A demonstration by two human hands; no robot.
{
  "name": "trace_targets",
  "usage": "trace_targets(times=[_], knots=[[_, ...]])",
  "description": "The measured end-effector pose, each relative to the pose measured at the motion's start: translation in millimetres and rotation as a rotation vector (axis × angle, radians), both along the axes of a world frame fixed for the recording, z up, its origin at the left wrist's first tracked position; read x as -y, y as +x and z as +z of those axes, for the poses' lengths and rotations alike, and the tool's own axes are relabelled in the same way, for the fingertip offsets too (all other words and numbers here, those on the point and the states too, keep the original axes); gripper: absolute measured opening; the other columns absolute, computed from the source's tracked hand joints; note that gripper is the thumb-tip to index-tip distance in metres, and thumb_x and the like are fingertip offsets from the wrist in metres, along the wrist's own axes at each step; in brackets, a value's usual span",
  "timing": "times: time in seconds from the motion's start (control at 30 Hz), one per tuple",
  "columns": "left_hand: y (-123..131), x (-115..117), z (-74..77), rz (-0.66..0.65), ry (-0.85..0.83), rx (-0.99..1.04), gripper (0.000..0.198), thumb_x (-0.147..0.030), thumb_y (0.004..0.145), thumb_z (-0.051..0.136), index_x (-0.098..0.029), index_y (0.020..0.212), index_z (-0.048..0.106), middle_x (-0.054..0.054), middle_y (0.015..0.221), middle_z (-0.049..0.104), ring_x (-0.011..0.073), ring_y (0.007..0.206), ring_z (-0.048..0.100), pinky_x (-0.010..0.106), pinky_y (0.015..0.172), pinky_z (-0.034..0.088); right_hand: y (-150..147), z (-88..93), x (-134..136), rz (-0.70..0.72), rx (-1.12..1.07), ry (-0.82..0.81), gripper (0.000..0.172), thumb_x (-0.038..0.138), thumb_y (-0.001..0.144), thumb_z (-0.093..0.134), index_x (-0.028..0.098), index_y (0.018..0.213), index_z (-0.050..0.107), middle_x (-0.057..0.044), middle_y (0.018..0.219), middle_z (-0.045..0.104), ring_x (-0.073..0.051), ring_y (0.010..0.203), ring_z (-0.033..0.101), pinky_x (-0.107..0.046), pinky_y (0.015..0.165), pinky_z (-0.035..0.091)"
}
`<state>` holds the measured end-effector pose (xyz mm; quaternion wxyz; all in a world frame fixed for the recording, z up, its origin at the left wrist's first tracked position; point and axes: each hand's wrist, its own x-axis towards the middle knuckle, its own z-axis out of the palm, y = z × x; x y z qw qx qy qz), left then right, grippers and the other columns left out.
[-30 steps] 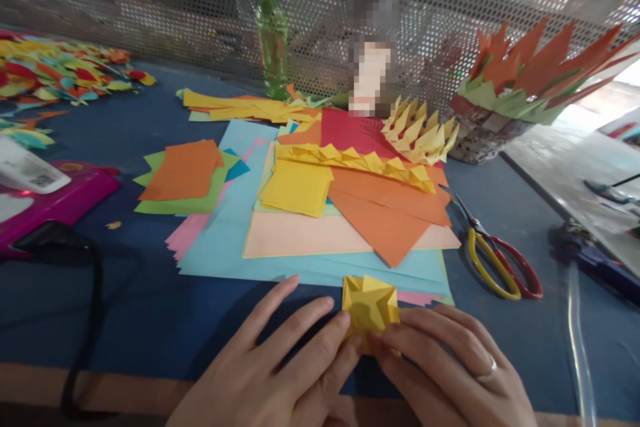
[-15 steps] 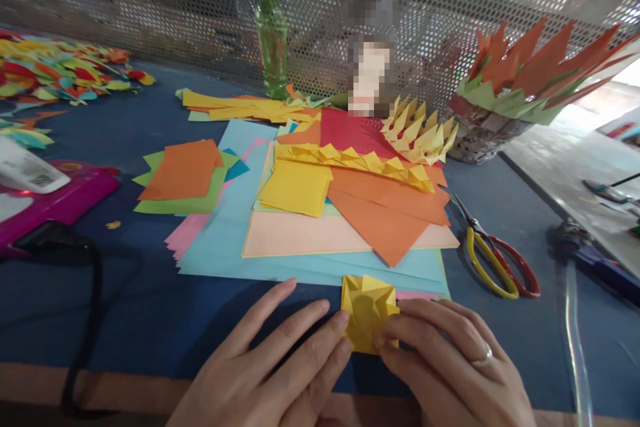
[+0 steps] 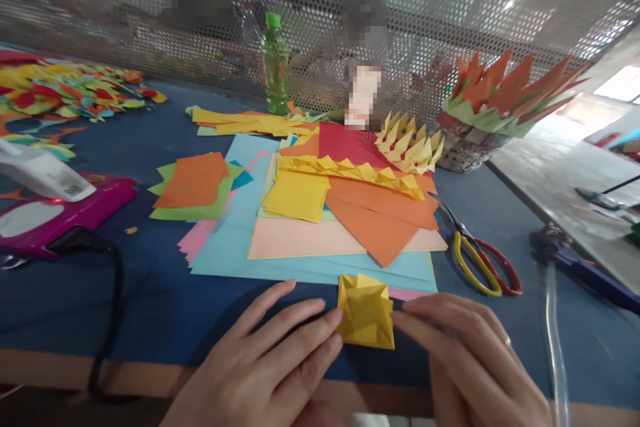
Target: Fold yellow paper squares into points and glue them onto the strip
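Observation:
A small square of folded yellow paper [image 3: 367, 313] lies on the blue table near its front edge, with raised triangular flaps on top. My left hand [image 3: 270, 353] is spread flat beside it, and its fingertips touch the paper's left edge. On the other side, my right hand [image 3: 470, 347] is loosely bent with fingers extended, the index fingertip at the paper's right edge. The right thumb is mostly hidden. Just beyond lie light blue sheets [image 3: 220, 253], a stack of yellow squares [image 3: 300, 195] and a strip of folded yellow points [image 3: 350, 170].
Scissors [image 3: 473, 260] with yellow and red handles and a purple-blue glue gun [image 3: 580, 260] lie right. A green bottle [image 3: 275, 70] and a basket of orange paper spikes [image 3: 465, 140] stand behind. Left are a magenta device [image 3: 110, 203] with a black cord and colourful paper scraps [image 3: 75, 90].
My right fingers have drawn back from the top of the folded yellow paper to its right edge. The left hand stays at the left edge. The camera view has shifted slightly.

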<state>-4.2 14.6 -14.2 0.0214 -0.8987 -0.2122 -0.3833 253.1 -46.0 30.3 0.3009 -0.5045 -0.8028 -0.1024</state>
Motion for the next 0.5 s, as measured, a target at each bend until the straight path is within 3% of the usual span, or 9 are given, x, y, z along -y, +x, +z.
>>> trace_targets(times=[0.13,0.2,0.27,0.4,0.5], knots=[[-5.2,-5.0,18.3,-0.022,-0.015,-0.105,0.034,-0.045,0.102,0.055,-0.018,0.116,0.072,-0.001,0.127,0.073,0.0157,0.12,0.064,0.034,0.129,0.017,-2.7,-6.5,-9.5,-0.192,-0.094,-0.042,0.021,0.018,0.099,0.052,0.023,0.114,0.065,-0.007,0.108,0.066,-0.019,0.099,0.064,-0.033,0.083,0.053],[-6.2,-5.6,29.1,-0.012,-0.041,-0.174,0.032,-0.043,0.099,0.061,-0.018,0.116,0.072,-0.001,0.126,0.073,0.0135,0.118,0.065,0.03,0.128,0.019,-4.4,-9.6,-16.2,-0.23,-0.084,-0.11,0.016,0.029,0.101,0.051,0.025,0.112,0.063,-0.005,0.103,0.067,-0.02,0.092,0.064,-0.033,0.077,0.054],[-5.6,-4.7,35.3,0.001,-0.053,-0.171,0.028,-0.04,0.099,0.063,-0.019,0.114,0.072,-0.001,0.123,0.075,0.0127,0.115,0.067,0.03,0.126,0.027,-6.3,-11.4,-21.4,-0.215,-0.05,-0.137,0.019,0.032,0.103,0.048,0.025,0.116,0.06,-0.005,0.102,0.068,-0.021,0.089,0.064,-0.035,0.076,0.055],[-1.3,-1.9,35.1,0.012,-0.079,-0.106,0.019,-0.029,0.1,0.061,-0.021,0.112,0.072,-0.002,0.118,0.076,0.0132,0.112,0.068,0.031,0.12,0.039,-10.4,-11.0,-26.7,-0.16,0.052,-0.14,0.026,0.021,0.102,0.043,0.025,0.123,0.057,-0.006,0.105,0.067,-0.022,0.089,0.064,-0.037,0.076,0.055],[2.1,-1.5,34.7,0.029,-0.075,-0.032,0.021,-0.025,0.102,0.056,-0.019,0.113,0.072,0.0,0.118,0.076,0.0137,0.113,0.068,0.029,0.115,0.044,-13.8,-8.7,-28.7,-0.137,0.069,-0.174,0.022,0.015,0.099,0.046,0.025,0.116,0.056,-0.005,0.104,0.065,-0.022,0.09,0.064,-0.039,0.079,0.054]])
